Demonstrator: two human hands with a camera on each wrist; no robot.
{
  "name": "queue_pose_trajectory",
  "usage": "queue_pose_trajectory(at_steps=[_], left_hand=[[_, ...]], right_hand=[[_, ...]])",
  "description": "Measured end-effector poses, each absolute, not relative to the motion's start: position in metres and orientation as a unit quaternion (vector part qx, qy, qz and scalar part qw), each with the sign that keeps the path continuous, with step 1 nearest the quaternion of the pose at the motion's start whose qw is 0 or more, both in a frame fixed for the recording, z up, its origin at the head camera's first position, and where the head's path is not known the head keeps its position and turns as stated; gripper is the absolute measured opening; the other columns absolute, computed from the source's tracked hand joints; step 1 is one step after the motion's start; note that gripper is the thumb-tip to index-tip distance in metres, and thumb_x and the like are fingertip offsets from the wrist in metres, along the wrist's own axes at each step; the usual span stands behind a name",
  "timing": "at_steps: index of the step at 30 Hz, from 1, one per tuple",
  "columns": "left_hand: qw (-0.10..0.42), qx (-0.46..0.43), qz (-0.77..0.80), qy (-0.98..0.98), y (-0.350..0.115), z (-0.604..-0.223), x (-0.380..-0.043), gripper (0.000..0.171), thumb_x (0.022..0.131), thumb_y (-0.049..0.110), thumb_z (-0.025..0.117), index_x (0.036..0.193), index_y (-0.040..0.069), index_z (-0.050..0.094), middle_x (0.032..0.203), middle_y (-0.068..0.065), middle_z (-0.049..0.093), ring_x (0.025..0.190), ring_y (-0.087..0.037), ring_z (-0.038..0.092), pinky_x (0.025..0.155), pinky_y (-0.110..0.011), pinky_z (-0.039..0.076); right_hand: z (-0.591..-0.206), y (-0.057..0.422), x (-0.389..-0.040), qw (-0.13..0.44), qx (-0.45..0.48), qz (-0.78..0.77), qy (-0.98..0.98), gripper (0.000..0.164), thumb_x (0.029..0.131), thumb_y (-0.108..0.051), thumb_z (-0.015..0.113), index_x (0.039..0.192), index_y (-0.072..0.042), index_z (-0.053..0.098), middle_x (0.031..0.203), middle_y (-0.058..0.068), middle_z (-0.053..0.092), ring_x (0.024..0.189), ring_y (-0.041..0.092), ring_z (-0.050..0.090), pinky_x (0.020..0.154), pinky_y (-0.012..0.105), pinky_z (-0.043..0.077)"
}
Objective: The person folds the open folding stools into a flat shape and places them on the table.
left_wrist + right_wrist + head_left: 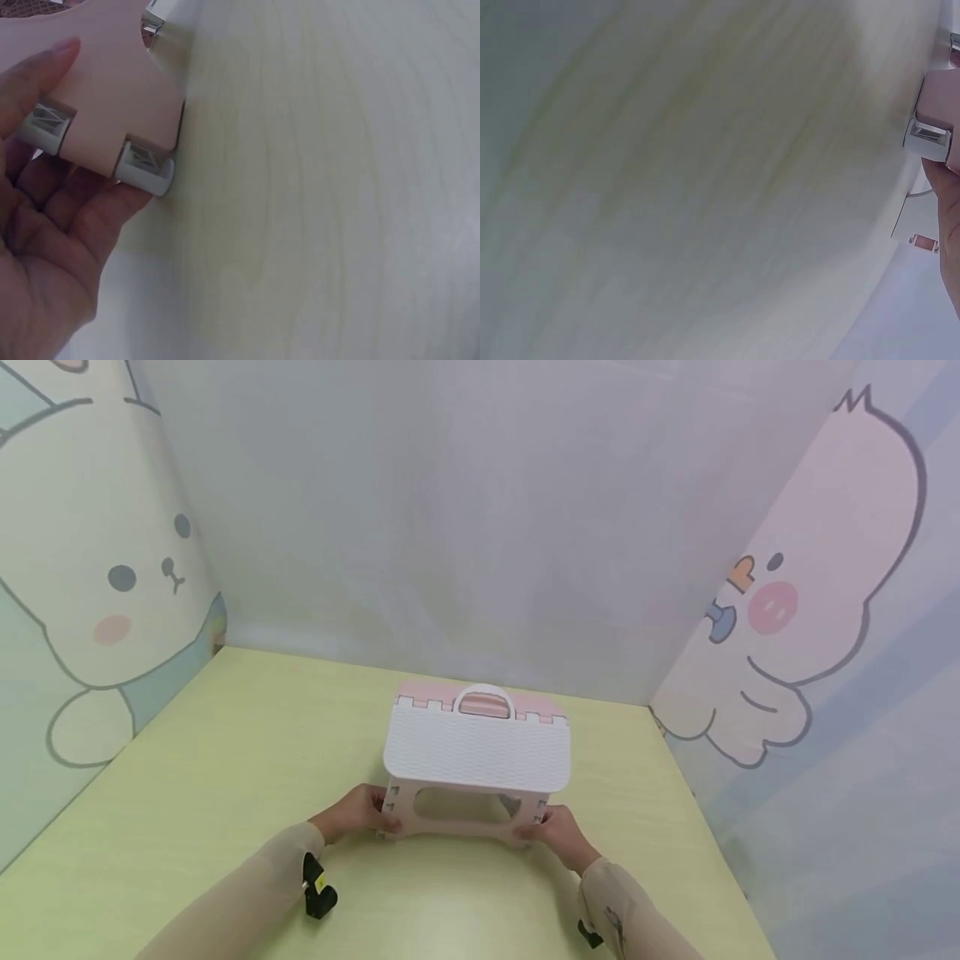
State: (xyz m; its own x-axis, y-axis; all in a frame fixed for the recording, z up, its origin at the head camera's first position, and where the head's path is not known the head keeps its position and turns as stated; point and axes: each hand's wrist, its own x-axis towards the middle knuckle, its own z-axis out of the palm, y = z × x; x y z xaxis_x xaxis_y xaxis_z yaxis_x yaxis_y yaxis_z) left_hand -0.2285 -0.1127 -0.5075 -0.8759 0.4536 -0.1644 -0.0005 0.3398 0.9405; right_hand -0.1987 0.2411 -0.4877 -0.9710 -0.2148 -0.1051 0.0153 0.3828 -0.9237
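Note:
A pink and white folding step stool (477, 747) stands on the table in the head view. The white textured half of its top faces me, a pink part shows behind it, and a white carry handle (484, 690) sits along the line between them. My left hand (365, 808) grips the lower left edge of the pink leg panel (112, 82), thumb on its front face and fingers behind. On the opposite side my right hand (561, 837) holds the lower right edge of the same panel. Only part of that hand (950, 214) shows in the right wrist view.
The light yellow wood-grain table (247, 760) reaches back to a pale curtain (450, 527). Cartoon-printed cloths hang at the left (90, 568) and right (840, 610). A black wrist strap (318, 893) is on the left sleeve.

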Motion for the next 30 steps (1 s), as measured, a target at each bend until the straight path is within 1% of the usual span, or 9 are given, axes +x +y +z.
queue_pose_trajectory(at_steps=[7, 19, 26, 30], left_hand=[[0.204, 0.143, 0.559, 0.791, -0.1121, -0.5089, -0.2278, 0.040, 0.074, 0.010, 0.081, 0.107, -0.006, 0.065, 0.100, -0.011, 0.069, 0.086, -0.021, 0.061, 0.079, -0.038, 0.050], [0.205, 0.146, 0.560, 0.789, -0.1126, -0.5057, -0.2268, 0.039, 0.075, 0.008, 0.079, 0.108, -0.006, 0.065, 0.099, -0.012, 0.068, 0.084, -0.021, 0.061, 0.076, -0.037, 0.050], [0.202, 0.165, 0.563, 0.784, -0.1155, -0.5037, -0.2268, 0.042, 0.074, 0.018, 0.082, 0.105, -0.005, 0.066, 0.096, -0.008, 0.070, 0.082, -0.017, 0.061, 0.074, -0.033, 0.050], [0.209, 0.148, 0.563, 0.786, -0.1139, -0.5061, -0.2282, 0.041, 0.074, 0.014, 0.082, 0.107, -0.005, 0.066, 0.100, -0.011, 0.069, 0.085, -0.019, 0.061, 0.077, -0.035, 0.050]], right_hand=[[-0.4894, 0.2420, -0.1992, 0.106, -0.064, -0.550, 0.826, 0.037, 0.073, -0.002, 0.076, 0.105, 0.013, 0.065, 0.104, 0.021, 0.068, 0.093, 0.024, 0.066, 0.078, 0.031, 0.050], [-0.4909, 0.2427, -0.2005, 0.104, -0.073, -0.549, 0.826, 0.036, 0.072, -0.001, 0.075, 0.104, 0.013, 0.066, 0.104, 0.021, 0.069, 0.090, 0.018, 0.064, 0.077, 0.030, 0.049], [-0.4894, 0.2419, -0.2003, 0.108, -0.076, -0.552, 0.823, 0.035, 0.072, -0.001, 0.075, 0.103, 0.014, 0.066, 0.101, 0.020, 0.069, 0.086, 0.014, 0.063, 0.075, 0.030, 0.049], [-0.4896, 0.2419, -0.2002, 0.107, -0.073, -0.555, 0.822, 0.036, 0.072, 0.000, 0.075, 0.104, 0.014, 0.065, 0.101, 0.019, 0.069, 0.085, 0.013, 0.062, 0.075, 0.030, 0.048]])
